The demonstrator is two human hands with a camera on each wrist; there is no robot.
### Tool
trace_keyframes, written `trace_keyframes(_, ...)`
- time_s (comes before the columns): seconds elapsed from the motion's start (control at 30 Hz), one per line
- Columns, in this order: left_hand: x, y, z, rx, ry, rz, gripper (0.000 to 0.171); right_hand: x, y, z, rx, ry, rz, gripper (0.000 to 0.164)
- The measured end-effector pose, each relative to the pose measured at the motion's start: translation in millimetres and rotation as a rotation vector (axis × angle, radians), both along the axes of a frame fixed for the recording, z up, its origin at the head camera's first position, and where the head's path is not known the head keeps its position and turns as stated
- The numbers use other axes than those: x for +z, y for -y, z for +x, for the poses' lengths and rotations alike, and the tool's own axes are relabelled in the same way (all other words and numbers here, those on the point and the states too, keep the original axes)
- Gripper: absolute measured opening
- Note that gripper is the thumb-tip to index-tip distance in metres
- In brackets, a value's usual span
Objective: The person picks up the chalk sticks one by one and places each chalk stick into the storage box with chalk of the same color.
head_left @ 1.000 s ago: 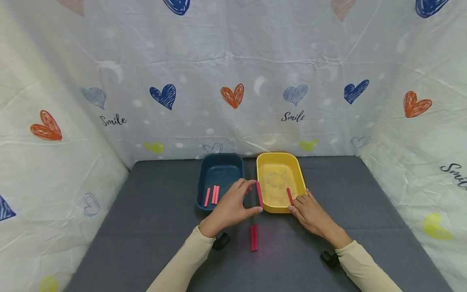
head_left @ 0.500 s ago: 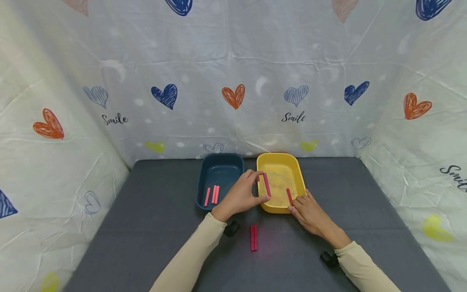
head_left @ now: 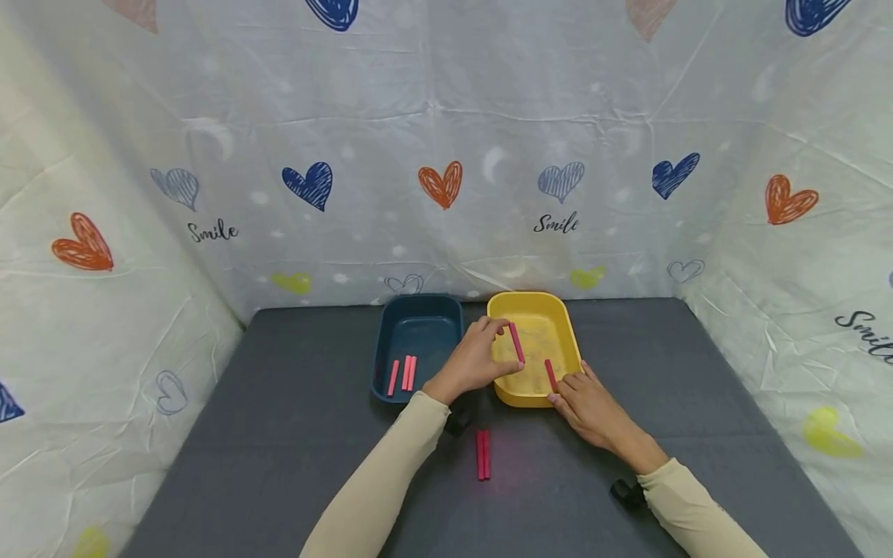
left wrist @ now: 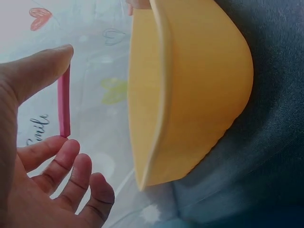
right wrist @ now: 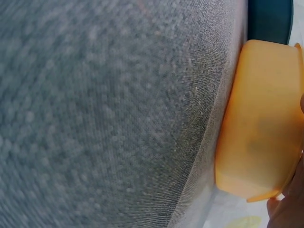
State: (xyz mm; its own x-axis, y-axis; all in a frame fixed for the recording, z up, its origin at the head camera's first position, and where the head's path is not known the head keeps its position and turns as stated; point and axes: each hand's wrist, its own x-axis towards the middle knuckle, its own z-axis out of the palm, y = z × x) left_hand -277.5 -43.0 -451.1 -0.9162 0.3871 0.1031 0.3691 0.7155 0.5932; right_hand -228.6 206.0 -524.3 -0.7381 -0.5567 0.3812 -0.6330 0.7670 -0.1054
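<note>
Head view, left hand (head_left: 476, 361): pinches a magenta stick (head_left: 517, 342) end to end above the yellow tray (head_left: 526, 401).
Right hand (head_left: 593, 407): grips that tray's near corner.
Blue tray (head_left: 422, 333): holds three pink sticks (head_left: 407, 373).
Table (head_left: 579, 515): bears two magenta sticks (head_left: 480, 456).

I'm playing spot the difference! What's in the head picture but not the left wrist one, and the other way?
Only the head view: three pale pink sticks in the blue tray, two darker sticks on the table, and one dark stick in the yellow tray by the right hand.

Only the left wrist view: the ring and little fingers of the left hand.

Both: the left hand pinching a pink stick, yellow tray and curtain.
</note>
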Motion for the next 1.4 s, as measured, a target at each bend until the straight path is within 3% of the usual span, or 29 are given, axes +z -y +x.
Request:
trace_keyframes(0.33, -9.7, -16, -21.6, 0.003, 0.035, 0.004, 0.077, 2.0, 0, -0.2, 0.012, -0.013, 0.002, 0.017)
trace_keyframes(0.8, -14.8, -38, -39.4, -0.012, 0.045, -0.032, 0.076, -0.9, 0, -1.7, 0.002, 0.0, 0.012, 0.019)
trace_keyframes(1.07, -19.1, -42, -43.8, -0.008, 0.097, -0.104, 0.075, -0.6, 0, -1.3, 0.0, -0.002, 0.017, 0.019)
trace_keyframes(1.4, -22.0, -47, -43.8, -0.02, 0.11, -0.18, 0.071, -1.0, 0, -0.8, 0.002, -0.014, 0.011, 0.019)
